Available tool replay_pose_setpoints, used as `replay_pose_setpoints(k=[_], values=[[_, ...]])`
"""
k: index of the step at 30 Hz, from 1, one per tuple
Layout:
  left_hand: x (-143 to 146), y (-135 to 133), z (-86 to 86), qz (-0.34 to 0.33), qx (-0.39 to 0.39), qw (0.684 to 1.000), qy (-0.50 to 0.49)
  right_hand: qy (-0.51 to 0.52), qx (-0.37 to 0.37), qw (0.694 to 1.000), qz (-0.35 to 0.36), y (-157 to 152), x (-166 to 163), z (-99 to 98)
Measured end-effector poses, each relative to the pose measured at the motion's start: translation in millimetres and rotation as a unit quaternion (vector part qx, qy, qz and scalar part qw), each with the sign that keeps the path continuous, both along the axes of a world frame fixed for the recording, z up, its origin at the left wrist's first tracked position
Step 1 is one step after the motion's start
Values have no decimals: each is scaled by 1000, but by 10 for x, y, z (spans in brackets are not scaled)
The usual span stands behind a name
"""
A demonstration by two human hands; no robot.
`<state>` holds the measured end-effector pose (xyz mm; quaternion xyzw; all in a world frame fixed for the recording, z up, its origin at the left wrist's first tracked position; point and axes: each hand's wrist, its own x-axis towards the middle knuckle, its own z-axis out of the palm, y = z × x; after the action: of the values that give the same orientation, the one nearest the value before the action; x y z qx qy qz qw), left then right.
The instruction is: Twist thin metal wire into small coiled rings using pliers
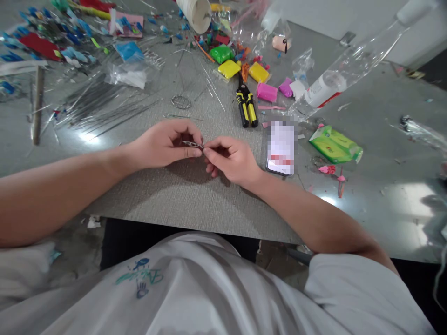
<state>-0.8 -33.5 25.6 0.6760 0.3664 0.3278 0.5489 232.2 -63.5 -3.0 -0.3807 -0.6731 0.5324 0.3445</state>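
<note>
The left hand and the right hand meet in the middle, with their fingertips almost touching. Both pinch a small thin silver wire piece between thumb and first finger, and the other fingers of each hand are curled in. The wire piece sits right between the two hands, just above a grey woven table mat that lies under both hands. The piece is too small to tell its shape. Just beside the right hand, on its outer side, lies a flat phone with a white screen. Past the phone, further from the right hand, is a bright green plastic packet. Beyond the right hand, away from the person, lie black and yellow pliers. Near the far end of the pliers are a soft yellow clay block and a soft pink clay block. A small round coil of silver wire lies near the left hand, just beyond it. Further off beyond the left hand is a bundle of long thin metal rods. A clear plastic bottle is well apart from the right hand, beyond the phone
</note>
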Motion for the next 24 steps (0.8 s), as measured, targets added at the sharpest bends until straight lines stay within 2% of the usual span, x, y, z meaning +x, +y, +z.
replay_pose_setpoints(k=[3, 4, 6, 8, 10, 12, 14, 16, 19, 24], values=[[12, -32, 38, 28, -29, 999, 9, -120, 178, 977, -12, 63, 96, 85], [14, -39, 49, 39, -38, 999, 5, -169, 229, 958, -26, 101, 139, 116], [15, -48, 61, 49, -45, 998, -22, -283, 283, 914, -72, 191, 232, 152], [16, -54, 57, 46, -46, 996, -59, -388, 287, 867, -125, 287, 321, 132], [21, -67, 37, 12, -50, 996, -79, -452, 270, 835, -160, 375, 395, 63], [33, -91, 9, -67, -70, 993, -71, -468, 266, 825, -171, 446, 452, -13], [49, -121, -16, -157, -97, 982, -50, -455, 268, 830, -179, 492, 488, -54], [63, -146, -28, -209, -111, 971, -38, -438, 270, 838, -183, 501, 504, -38], [73, -157, -23, -203, -104, 973, -39, -452, 255, 836, -179, 458, 488, 60], [59, -114, -26, -109, -93, 989, -41, -503, 218, 811, -205, 408, 356, 196]])
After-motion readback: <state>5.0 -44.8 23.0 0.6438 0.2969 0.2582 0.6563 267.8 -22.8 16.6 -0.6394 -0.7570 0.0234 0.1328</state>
